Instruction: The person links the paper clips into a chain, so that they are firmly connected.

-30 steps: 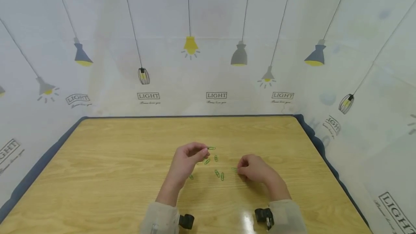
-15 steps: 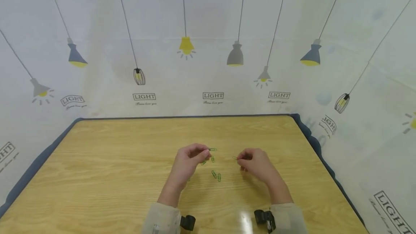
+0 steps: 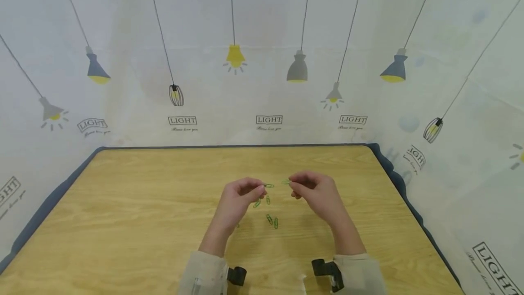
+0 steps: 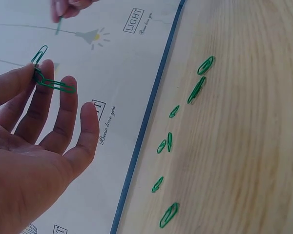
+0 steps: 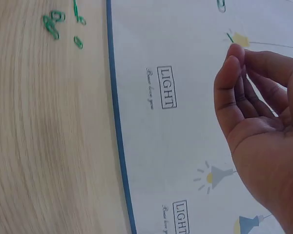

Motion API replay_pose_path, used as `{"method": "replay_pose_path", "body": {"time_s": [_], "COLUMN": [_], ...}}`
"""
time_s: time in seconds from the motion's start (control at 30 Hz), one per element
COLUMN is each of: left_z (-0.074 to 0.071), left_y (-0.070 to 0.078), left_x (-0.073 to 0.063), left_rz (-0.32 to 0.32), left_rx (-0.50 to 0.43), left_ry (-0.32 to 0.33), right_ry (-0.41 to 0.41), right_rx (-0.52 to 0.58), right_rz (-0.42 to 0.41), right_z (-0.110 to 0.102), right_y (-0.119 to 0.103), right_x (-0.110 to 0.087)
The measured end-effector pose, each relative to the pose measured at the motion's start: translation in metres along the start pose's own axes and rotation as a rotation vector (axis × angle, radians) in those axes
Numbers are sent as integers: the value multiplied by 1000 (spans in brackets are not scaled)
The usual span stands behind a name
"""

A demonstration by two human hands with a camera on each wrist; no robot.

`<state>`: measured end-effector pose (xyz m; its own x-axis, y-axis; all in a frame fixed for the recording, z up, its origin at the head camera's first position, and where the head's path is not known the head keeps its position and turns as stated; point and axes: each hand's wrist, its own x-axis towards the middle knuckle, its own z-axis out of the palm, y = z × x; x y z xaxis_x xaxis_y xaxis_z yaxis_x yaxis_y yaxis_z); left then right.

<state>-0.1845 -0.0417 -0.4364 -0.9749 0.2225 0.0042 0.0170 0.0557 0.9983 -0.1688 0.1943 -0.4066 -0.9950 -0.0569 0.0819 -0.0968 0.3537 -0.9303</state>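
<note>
Raised above the table, my left hand [image 3: 238, 200] pinches green paper clips between thumb and forefinger. In the left wrist view one clip [image 4: 40, 55] stands up from the fingertips, and a second clip [image 4: 61, 86] hangs from the same pinch, apparently linked to it. My right hand [image 3: 318, 195] faces it a short gap away, pinching a single green paper clip [image 3: 285, 182] that points at the left hand. Only the thin tip of that clip [image 5: 230, 37] shows in the right wrist view; the fingers cover the rest.
Loose green paper clips lie scattered on the wooden table [image 3: 143, 204] below the hands, among them one clip [image 3: 276, 223] near the middle and another clip [image 4: 169, 215]. A white wall sheet [image 3: 213, 99] printed with lamps surrounds the table, edged in dark blue.
My right hand has lifted its paper clip off the table and brought it up and left, close to the left hand. The left hand keeps its clips nearly in place.
</note>
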Motion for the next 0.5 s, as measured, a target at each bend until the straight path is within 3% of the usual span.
{"method": "replay_pose_path", "body": {"time_s": [0.2,0.5], "left_z": [-2,-7], "left_y": [3,2], "left_x": [-3,-8], "left_rz": [4,11], "left_rx": [-7,3], "left_ry": [1,11], "right_ry": [-43,-98], "right_rx": [88,113], "right_rz": [-67,-74], "right_z": [11,28], "right_y": [-9,-15], "right_x": [0,1]}}
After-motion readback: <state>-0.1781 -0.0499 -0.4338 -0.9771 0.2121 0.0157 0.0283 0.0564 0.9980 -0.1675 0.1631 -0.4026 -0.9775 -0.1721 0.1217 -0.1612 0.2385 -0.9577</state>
